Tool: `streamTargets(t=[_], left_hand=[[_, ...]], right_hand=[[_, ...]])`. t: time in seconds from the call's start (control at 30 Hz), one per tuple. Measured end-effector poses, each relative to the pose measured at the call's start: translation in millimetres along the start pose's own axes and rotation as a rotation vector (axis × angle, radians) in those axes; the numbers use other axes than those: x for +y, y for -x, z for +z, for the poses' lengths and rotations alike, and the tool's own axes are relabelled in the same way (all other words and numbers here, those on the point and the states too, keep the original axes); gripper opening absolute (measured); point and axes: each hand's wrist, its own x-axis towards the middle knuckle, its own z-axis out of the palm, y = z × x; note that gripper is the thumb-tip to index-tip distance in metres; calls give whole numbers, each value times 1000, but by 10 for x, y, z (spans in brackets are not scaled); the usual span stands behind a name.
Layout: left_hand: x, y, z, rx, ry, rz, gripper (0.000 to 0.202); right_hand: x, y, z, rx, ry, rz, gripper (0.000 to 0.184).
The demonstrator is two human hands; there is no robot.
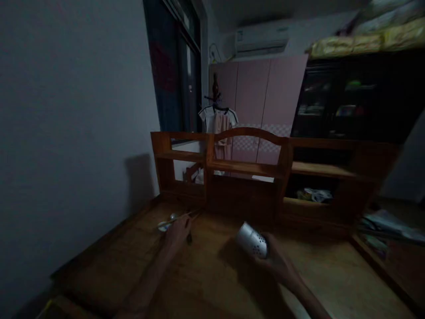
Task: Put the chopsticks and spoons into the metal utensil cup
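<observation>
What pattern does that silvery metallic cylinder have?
The silvery metallic cylinder has dark dots, likely holes, in the head view.

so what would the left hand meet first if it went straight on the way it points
Leaving aside the thin sticks at the left hand, it would probably meet the wooden shelf unit first, though depth is hard to judge.

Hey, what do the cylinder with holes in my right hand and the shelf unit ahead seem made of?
The cylinder: probably metal, perhaps steel, with a satin finish, judging by its silvery sheen and punched holes; coated plastic isn't ruled out. The shelf unit: likely wood, stained or varnished, from its reddish-brown boards; dim light obscures any grain.
</observation>
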Motion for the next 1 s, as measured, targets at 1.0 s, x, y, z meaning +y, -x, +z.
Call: streamTargets(t=[1.0], left_hand=[[-85, 42, -166, 250, 195, -212, 20]], right_hand=[[-427, -1259, 2385, 101, -124, -238, 75]])
